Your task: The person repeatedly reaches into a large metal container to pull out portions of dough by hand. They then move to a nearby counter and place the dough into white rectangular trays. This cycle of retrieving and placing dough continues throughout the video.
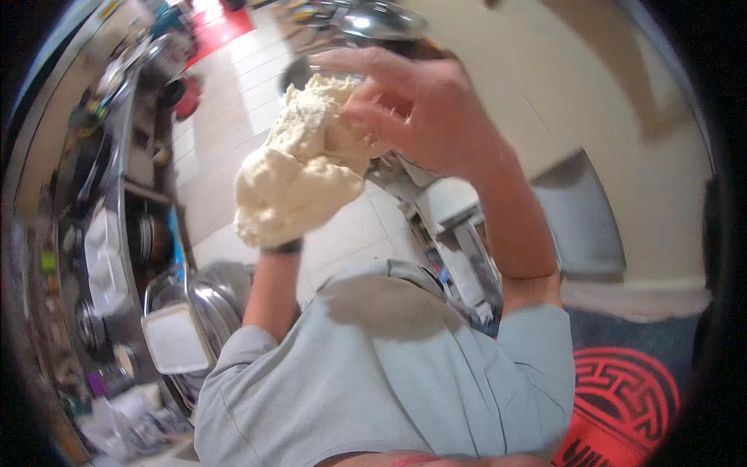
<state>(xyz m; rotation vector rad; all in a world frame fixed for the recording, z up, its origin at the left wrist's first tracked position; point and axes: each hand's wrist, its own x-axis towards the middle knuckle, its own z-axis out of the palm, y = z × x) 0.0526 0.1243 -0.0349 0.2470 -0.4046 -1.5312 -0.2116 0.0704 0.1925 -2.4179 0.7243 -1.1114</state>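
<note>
A large lump of pale, sticky dough hangs in the air before my chest, drawn out towards the upper right. It covers my left hand, which bears it from beneath; only the left forearm and a dark band at the wrist show below the dough. At the dough's upper right end is my right hand, its thumb and lower fingers against the dough and its upper fingers stretched out over it. Blur hides the exact finger contact.
On the left runs a metal rack with pans and dishes, and by it a white rectangular container. A shiny metal lid is at the top. A grey panel and a red-patterned dark mat lie to the right.
</note>
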